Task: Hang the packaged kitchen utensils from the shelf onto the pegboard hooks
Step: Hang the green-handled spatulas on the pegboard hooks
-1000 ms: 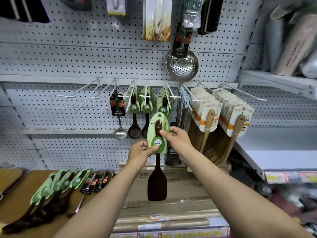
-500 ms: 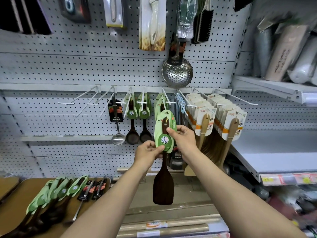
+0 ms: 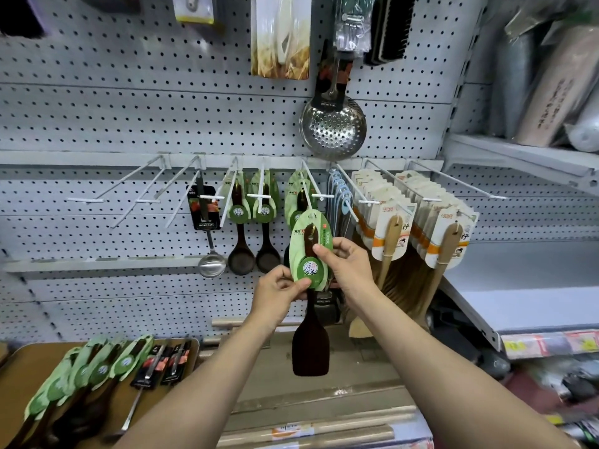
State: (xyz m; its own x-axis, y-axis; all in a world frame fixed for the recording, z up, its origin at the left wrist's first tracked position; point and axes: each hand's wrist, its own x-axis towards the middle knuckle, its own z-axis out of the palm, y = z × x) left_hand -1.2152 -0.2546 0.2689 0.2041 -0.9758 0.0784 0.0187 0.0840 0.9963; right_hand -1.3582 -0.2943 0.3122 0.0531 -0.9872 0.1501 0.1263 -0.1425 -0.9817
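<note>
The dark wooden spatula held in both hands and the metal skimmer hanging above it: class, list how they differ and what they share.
The spatula has a flat, solid, dark wooden blade; the skimmer has a round, shiny, perforated metal bowl. The spatula is held below the hooks by the left hand and right hand; the skimmer hangs from the pegboard. Both hang head down and carry packaging cards.

A single head-worn wide-angle camera faces the pegboard (image 3: pixel 129 118) at arm's length, angled slightly downward, both forearms reaching in from the bottom edge.
</note>
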